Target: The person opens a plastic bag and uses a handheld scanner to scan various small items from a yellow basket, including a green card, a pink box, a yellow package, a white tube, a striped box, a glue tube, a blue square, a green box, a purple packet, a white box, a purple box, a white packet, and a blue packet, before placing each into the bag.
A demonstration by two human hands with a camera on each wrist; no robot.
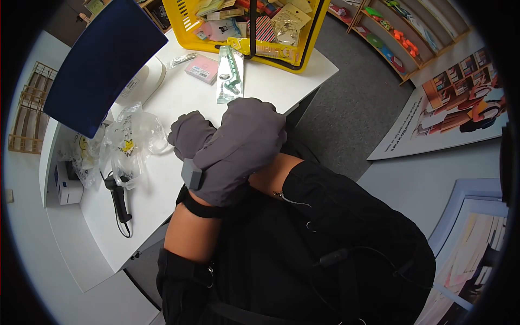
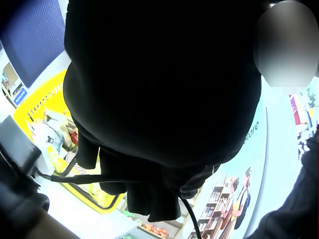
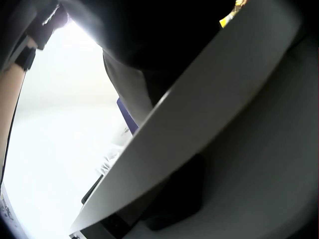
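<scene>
A clear packet (image 1: 230,76) holding a long green item with a toothed edge lay lengthwise on the white table (image 1: 179,100), just beyond the left hand (image 1: 244,143), its far end meeting the yellow basket (image 1: 177,24) in view. Just beside it, a pink box (image 1: 202,69) lay flat, its white label showing a barcode.

White counter (image 1: 292,81), yellow basket (image 1: 187,43), pink box (image 1: 202,69), clear packet (image 1: 231,78), plastic bags (image 1: 127,143), black scanner (image 1: 118,200)
</scene>
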